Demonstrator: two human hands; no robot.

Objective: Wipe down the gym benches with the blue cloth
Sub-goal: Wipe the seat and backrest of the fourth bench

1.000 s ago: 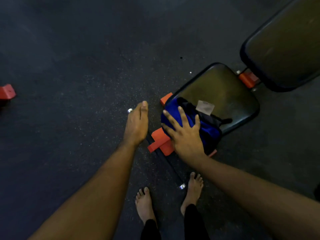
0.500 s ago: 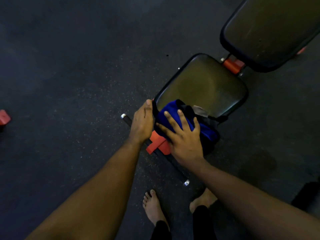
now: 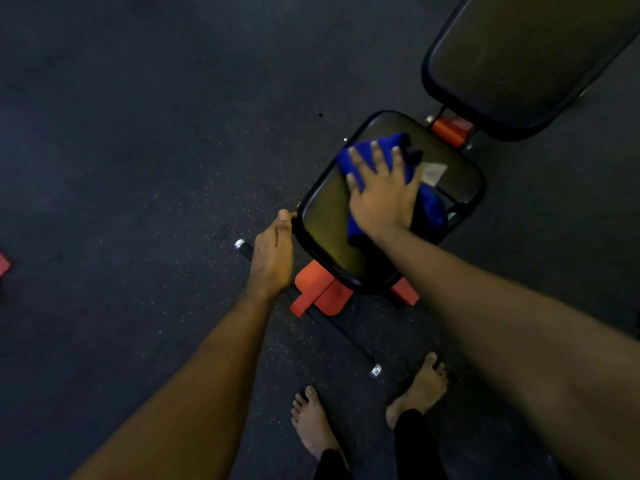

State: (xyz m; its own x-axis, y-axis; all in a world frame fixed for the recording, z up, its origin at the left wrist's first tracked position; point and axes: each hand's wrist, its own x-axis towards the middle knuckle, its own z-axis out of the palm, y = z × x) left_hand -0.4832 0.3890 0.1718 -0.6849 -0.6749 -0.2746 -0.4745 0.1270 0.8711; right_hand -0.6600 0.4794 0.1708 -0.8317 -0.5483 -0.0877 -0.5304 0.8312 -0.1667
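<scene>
Dark speckled floor (image 3: 138, 168); red object (image 3: 4, 266) at left edge

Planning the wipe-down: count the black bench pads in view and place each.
2. The seat pad sits centre, under the blue cloth and right hand; the back pad lies upper right, cut off by the frame. Others may be out of view.

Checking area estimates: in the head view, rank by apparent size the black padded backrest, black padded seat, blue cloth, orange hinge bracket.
1. black padded backrest and black padded seat: alike, backrest cropped, unranked
2. blue cloth
3. orange hinge bracket
</scene>
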